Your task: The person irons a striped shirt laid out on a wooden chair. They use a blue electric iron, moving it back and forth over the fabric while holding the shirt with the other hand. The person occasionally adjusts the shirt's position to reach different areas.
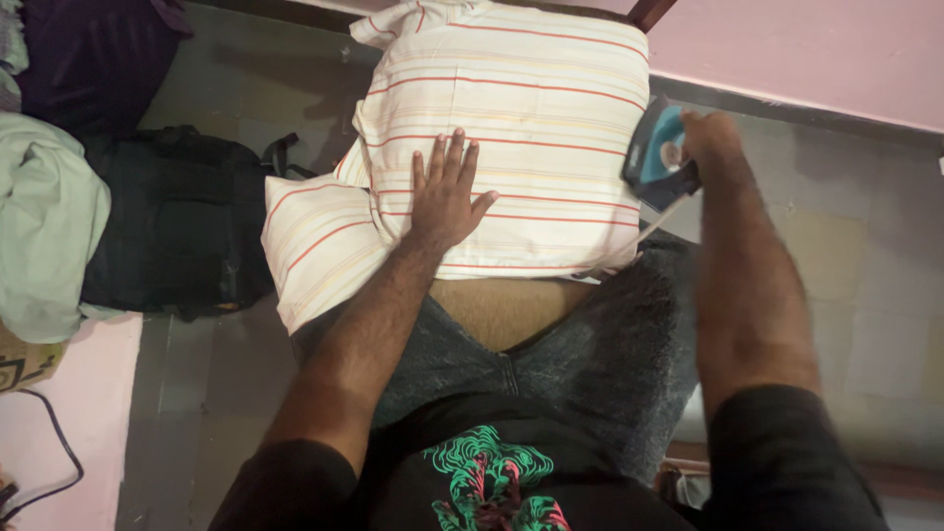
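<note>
A cream shirt (531, 108) with thin red and yellow stripes lies spread over a small brown stool (501, 310) in front of me. One sleeve hangs off its left side. My left hand (447, 192) rests flat on the shirt with fingers spread, near its lower middle. My right hand (713, 143) grips a blue and black clothes iron (657, 155) at the shirt's right edge. The iron is tilted, and its cord trails down toward my leg.
A black backpack (182, 221) lies on the tiled floor at left, beside a pale green cloth (44, 226). A pink wall (816, 49) runs along the top right. A pink mat (79, 423) with a black cable sits at bottom left.
</note>
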